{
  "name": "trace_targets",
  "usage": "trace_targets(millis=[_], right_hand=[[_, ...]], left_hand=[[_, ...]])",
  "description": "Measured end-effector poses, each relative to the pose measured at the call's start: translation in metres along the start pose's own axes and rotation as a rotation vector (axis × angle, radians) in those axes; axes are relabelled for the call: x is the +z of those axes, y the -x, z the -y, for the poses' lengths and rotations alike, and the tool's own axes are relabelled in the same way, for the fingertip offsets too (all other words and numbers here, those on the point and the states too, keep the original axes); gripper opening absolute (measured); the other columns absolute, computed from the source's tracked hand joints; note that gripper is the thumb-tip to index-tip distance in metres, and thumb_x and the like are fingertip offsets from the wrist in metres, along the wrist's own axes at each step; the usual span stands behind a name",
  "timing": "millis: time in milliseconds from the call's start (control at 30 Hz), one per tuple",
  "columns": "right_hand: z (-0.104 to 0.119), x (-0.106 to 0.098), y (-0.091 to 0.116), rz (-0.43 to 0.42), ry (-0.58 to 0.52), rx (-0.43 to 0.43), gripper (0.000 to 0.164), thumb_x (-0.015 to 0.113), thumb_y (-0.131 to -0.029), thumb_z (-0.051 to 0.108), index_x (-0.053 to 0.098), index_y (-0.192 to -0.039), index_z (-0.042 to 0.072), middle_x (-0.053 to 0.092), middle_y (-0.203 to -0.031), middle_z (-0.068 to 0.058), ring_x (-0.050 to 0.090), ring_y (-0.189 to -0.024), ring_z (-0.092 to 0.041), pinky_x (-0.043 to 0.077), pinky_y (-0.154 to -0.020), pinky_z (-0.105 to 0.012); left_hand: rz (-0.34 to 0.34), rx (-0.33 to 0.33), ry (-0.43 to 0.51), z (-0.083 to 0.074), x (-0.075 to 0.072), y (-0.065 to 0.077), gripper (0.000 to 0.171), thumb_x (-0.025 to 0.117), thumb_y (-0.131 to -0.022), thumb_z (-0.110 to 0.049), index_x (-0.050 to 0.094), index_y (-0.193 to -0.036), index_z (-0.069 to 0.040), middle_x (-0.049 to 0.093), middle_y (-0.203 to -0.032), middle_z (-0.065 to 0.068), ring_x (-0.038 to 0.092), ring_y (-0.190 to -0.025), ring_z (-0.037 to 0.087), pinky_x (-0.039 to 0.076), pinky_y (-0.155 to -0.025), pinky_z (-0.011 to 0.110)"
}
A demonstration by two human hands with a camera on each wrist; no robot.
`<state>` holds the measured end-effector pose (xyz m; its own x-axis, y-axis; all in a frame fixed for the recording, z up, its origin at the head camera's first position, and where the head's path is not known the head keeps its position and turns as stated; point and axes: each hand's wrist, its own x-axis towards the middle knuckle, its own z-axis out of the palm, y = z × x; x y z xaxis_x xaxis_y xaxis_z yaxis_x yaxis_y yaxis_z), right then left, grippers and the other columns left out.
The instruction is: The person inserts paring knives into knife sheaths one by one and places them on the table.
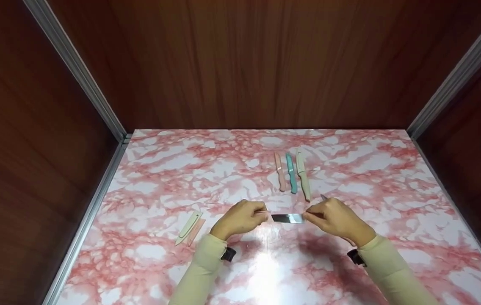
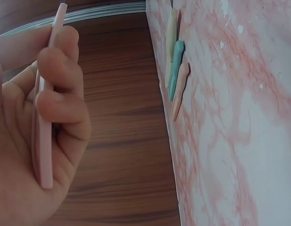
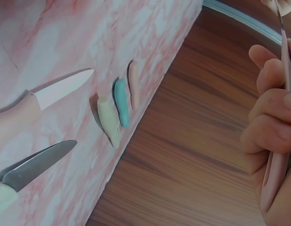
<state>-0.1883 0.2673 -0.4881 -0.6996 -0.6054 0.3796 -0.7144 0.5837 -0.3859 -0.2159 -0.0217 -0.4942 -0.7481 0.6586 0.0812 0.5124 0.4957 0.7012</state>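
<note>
My left hand point(image 1: 242, 218) grips a pink knife sheath point(image 2: 46, 155), its fingers curled round it in the left wrist view. My right hand point(image 1: 338, 219) holds a knife by its pink handle point(image 3: 276, 181). Between the hands, the knife's shiny blade point(image 1: 289, 218) points left toward the sheath. Whether its tip is inside the sheath, I cannot tell. Below the right hand, a bare knife with a pale pink handle point(image 3: 18, 115) and one with a cream handle point(image 3: 4, 197) lie on the table, mostly hidden in the head view.
Toward the back lie three sheathed knives: pink point(image 1: 280, 171), teal point(image 1: 291, 173) and cream point(image 1: 303, 176). A cream sheath point(image 1: 189, 228) and a pink sheath point(image 1: 197, 232) lie left of my left hand. Brown panels point(image 1: 240, 63) surround the marbled table point(image 1: 147, 186).
</note>
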Motion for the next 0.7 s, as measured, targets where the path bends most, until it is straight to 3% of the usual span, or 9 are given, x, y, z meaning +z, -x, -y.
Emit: trace_targets(millis=[200, 367, 467, 533, 600, 700], right_hand=[[0.0025, 0.0031, -0.0037, -0.007, 0.015, -0.011, 0.024, 0.065, -0.091, 0.021, 0.061, -0.067, 0.024, 0.037, -0.055, 0.018, 0.024, -0.047, 0.007, 0.026, -0.045, -0.016], [0.0022, 0.0057, -0.0038, 0.014, 0.022, 0.007, 0.024, 0.063, -0.092, 0.024, 0.063, -0.068, 0.024, 0.039, -0.054, 0.02, 0.027, -0.046, 0.005, 0.034, -0.046, -0.022], [0.0027, 0.0069, -0.0028, 0.014, 0.034, 0.009, 0.023, 0.063, -0.092, 0.024, 0.064, -0.069, 0.025, 0.04, -0.055, 0.022, 0.029, -0.045, 0.005, 0.049, -0.065, -0.036], [0.0033, 0.0074, -0.0028, 0.012, 0.039, 0.002, 0.023, 0.063, -0.092, 0.024, 0.064, -0.069, 0.025, 0.04, -0.055, 0.023, 0.03, -0.045, 0.006, 0.048, -0.075, -0.045], [0.0034, 0.0079, -0.0031, 0.005, 0.038, -0.013, 0.024, 0.064, -0.092, 0.023, 0.063, -0.068, 0.025, 0.039, -0.055, 0.022, 0.029, -0.045, 0.006, 0.048, -0.075, -0.044], [0.0034, 0.008, -0.0044, -0.006, 0.018, -0.03, 0.026, 0.064, -0.091, 0.021, 0.061, -0.066, 0.024, 0.036, -0.054, 0.02, 0.026, -0.046, 0.006, 0.04, -0.054, -0.025]], left_hand=[[0.002, -0.004, 0.006, -0.0011, 0.0022, -0.0006, 0.019, 0.056, -0.094, -0.026, 0.059, -0.076, -0.02, 0.049, -0.061, -0.011, 0.039, -0.051, 0.004, 0.032, -0.052, 0.022], [0.014, 0.002, 0.031, -0.0016, 0.0045, -0.0005, 0.021, 0.055, -0.095, -0.027, 0.059, -0.076, -0.02, 0.052, -0.063, -0.011, 0.039, -0.05, 0.005, 0.032, -0.051, 0.022], [0.015, 0.003, 0.024, -0.0015, 0.0052, -0.0006, 0.021, 0.055, -0.095, -0.027, 0.058, -0.076, -0.02, 0.052, -0.063, -0.011, 0.039, -0.049, 0.005, 0.032, -0.051, 0.023], [0.014, 0.002, 0.018, -0.0016, 0.0053, -0.0007, 0.022, 0.055, -0.095, -0.027, 0.058, -0.075, -0.02, 0.052, -0.062, -0.011, 0.039, -0.049, 0.005, 0.031, -0.05, 0.023], [0.016, -0.002, 0.018, -0.0017, 0.0053, -0.0006, 0.022, 0.055, -0.095, -0.027, 0.057, -0.074, -0.019, 0.051, -0.062, -0.011, 0.037, -0.049, 0.005, 0.031, -0.05, 0.023], [0.017, -0.008, 0.023, -0.0024, 0.0052, -0.0005, 0.022, 0.055, -0.095, -0.026, 0.057, -0.074, -0.019, 0.05, -0.061, -0.01, 0.035, -0.048, 0.005, 0.029, -0.049, 0.023]])
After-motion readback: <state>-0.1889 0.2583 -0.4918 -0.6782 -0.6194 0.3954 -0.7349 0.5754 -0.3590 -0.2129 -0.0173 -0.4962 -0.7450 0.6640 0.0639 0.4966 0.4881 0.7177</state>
